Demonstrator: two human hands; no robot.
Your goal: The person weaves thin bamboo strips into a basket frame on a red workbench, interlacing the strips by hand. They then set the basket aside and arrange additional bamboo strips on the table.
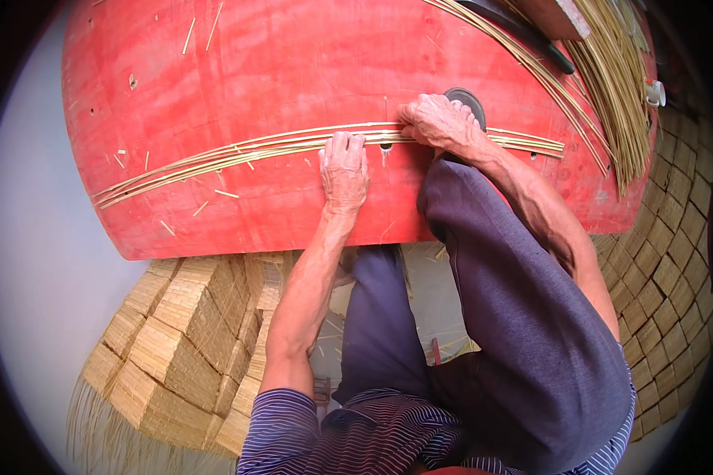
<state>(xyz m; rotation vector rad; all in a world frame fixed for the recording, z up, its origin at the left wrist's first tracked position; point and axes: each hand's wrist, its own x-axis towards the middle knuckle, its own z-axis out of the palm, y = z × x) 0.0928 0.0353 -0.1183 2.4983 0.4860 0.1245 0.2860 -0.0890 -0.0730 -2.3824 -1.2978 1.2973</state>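
Note:
Several thin, pale bamboo strips [238, 157] lie side by side across a red board [253, 87], running from its left edge to the right of my hands. My left hand [345, 172] rests over them with curled fingers, closed on the strips near their middle. Further right, my right hand [440, 124] is also closed around the strips; its fingertips are partly hidden. A dark round disc [467, 103] lies on the board just behind my right hand. Between the hands, a small dark hole [386, 146] shows in the board under the strips.
A thick bundle of strips [618, 103] lies at the far right, beside a blade with a dark handle [561, 60] and a block [557, 17]. Short offcuts [226, 194] are scattered on the board. Woven pieces stand below left [166, 332] and right [665, 261]. My raised right knee [459, 190] touches the board's edge area.

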